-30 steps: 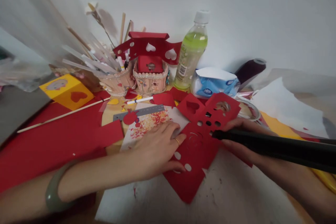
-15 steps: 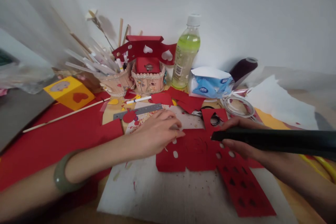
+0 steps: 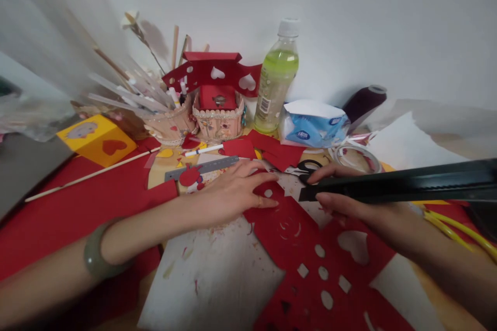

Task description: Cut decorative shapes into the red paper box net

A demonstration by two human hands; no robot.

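Note:
My left hand (image 3: 236, 191), with a green bangle on the wrist, rests on the upper left end of a red paper sheet (image 3: 297, 227). Its fingers are spread over the sheet. The sheet has arms at angles and cut-out holes: a heart, ovals, squares and curved slits. My right hand (image 3: 341, 194) grips a long black tool (image 3: 411, 181) that looks like a utility knife. Its slanted tip is above the sheet, pointing left, and its other end runs out at the right edge. Under the sheet lies a white, marked board (image 3: 217, 274).
Behind my hands are a ruler (image 3: 209, 167), a white marker (image 3: 204, 150), scissors (image 3: 308, 166), red paper scraps and a tape roll (image 3: 359, 158). Further back stand decorated baskets (image 3: 217, 121), a green drink bottle (image 3: 276, 80) and a tissue pack (image 3: 314, 124). A yellow box (image 3: 97, 139) sits left.
The red sheet has turned clockwise, its heart cut-out swinging from the back to the right. My right hand and the black tool have shifted slightly left and up; my left hand stays on the sheet.

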